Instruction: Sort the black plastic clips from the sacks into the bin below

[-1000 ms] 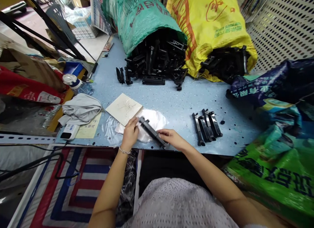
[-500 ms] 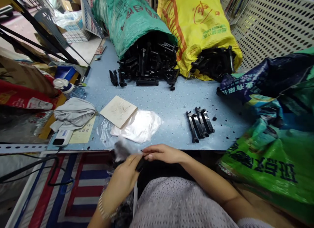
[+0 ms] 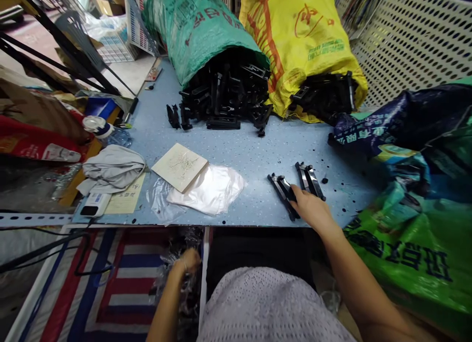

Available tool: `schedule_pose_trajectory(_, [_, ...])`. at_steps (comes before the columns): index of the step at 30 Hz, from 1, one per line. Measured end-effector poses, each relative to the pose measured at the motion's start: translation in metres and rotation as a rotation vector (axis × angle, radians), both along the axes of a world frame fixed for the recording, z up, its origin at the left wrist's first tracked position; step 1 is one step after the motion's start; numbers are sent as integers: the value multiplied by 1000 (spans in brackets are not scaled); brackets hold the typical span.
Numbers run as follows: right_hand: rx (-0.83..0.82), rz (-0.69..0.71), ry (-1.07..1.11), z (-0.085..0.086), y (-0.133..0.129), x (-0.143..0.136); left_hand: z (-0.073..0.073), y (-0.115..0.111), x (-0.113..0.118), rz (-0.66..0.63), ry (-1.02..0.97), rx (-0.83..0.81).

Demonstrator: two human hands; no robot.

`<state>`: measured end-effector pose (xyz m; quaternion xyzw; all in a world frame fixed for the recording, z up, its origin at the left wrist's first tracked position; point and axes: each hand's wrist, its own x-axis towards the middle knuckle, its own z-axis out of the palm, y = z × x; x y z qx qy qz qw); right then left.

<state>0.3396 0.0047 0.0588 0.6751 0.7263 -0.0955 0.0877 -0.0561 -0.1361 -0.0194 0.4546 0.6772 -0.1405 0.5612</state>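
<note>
On the blue table, my right hand [image 3: 311, 208] is closed on the near side of a pair of long, narrow black plastic parts [image 3: 280, 190]. A second pair of the same black parts [image 3: 310, 179] lies just beyond that hand, to the right. Below the table's front edge, my left hand [image 3: 190, 261] is lowered over a heap of clear plastic bags [image 3: 182, 288] with dark things among them. Its fingers are blurred and partly hidden. A stack of clear bags [image 3: 210, 192] lies on the table, partly under a square cream tile [image 3: 180, 167].
Behind, a green sack [image 3: 206, 32] and a yellow sack [image 3: 313, 37] spill black parts [image 3: 224, 99]. To the left are a grey cloth [image 3: 112, 167], a white device [image 3: 96, 204] and a bottle [image 3: 106, 130]. A green bag [image 3: 409, 239] bulges at the right.
My hands have parted: the left went down below the table edge, the right moved right to the black parts. The left-hand pair has shifted left, away from the other pair.
</note>
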Motion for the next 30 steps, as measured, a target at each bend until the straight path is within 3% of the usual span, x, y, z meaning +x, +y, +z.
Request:
schedule_pose_trajectory(2, [-50, -45, 141, -5, 3, -8, 13, 25, -1, 36, -45, 126])
schedule_pose_trajectory(7, [-142, -94, 919, -27, 14, -45, 38, 93, 42, 136, 51, 1153])
schedule_pose_trajectory(9, [-235, -131, 1190, -34, 16, -64, 38, 115, 56, 126, 115, 1301])
schedule_pose_trajectory(12, [-369, -221, 1480, -36, 16, -87, 34, 135, 52, 268, 8, 1196])
schedule_pose_trajectory(16, [-629, -327, 1778, -24, 19, -115, 31, 144, 27, 644, -317, 911])
schedule_pose_trajectory(18, [-804, -357, 1882, -19, 23, -134, 31, 145, 24, 771, -436, 881])
schedule_pose_trajectory(20, [-914, -387, 1935, -20, 28, -155, 32, 146, 26, 809, -498, 907])
schedule_pose_trajectory(23, [-978, -379, 1926, -29, 36, -182, 34, 145, 29, 766, -538, 964])
schedule_pose_trajectory(26, [-934, -374, 1877, -39, 41, -188, 38, 141, 20, 678, -520, 1060])
schedule_pose_trajectory(30, [-648, -396, 1775, -39, 35, -169, 45, 132, 2, 277, -117, 1288])
